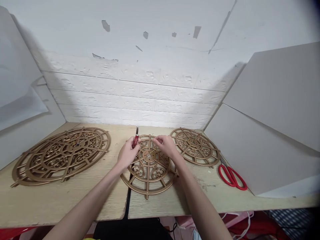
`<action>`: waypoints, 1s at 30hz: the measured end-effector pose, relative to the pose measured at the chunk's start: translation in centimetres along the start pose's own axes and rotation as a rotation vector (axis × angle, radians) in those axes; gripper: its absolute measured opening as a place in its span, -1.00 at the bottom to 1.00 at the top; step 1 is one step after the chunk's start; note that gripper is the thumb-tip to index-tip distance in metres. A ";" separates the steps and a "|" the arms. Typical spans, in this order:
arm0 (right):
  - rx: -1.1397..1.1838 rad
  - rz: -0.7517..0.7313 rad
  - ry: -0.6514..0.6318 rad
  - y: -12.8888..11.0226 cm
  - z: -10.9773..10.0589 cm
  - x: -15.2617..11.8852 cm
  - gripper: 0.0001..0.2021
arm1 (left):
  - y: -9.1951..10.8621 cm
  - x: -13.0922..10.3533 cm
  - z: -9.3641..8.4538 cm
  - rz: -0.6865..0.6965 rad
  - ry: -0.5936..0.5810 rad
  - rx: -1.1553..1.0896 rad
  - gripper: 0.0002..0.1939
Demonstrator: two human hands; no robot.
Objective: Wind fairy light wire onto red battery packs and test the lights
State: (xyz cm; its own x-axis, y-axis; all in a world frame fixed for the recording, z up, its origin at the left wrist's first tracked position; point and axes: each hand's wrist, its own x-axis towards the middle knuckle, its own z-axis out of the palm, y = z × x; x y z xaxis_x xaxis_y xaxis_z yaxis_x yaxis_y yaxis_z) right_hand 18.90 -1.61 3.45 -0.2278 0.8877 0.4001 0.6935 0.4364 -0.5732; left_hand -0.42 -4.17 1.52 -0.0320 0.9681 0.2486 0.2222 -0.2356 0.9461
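On the table lies a round gold openwork disc with scrollwork and spokes, directly beneath both hands. My left hand is closed round a red lighter, held upright with its silver end up, over the disc's left side. My right hand hovers above the far right part of the disc, its fingertips pinched on what looks like a thin thread. This thread runs from near the disc's centre, where a pale loop shows. Fine detail at the fingertips is too small to make out.
Several similar gold discs overlap in a pile at the left. Another gold disc lies to the right, beside red-handled scissors. White boards flank the table, with a white brick-pattern wall behind. A dark gap splits the tabletop.
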 end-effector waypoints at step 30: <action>0.061 -0.299 -0.032 -0.7 1.5 -2.4 -0.81 | 1.0 -0.7 0.0 0.288 -0.230 0.549 -0.77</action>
State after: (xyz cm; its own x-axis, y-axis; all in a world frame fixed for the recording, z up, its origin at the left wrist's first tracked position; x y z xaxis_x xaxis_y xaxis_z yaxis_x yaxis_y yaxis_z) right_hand 17.92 -3.80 1.80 -0.4372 0.7225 0.5356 0.5502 0.6860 -0.4761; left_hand -0.18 -5.04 2.29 0.2981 0.8807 0.3681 0.6573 -0.4690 0.5899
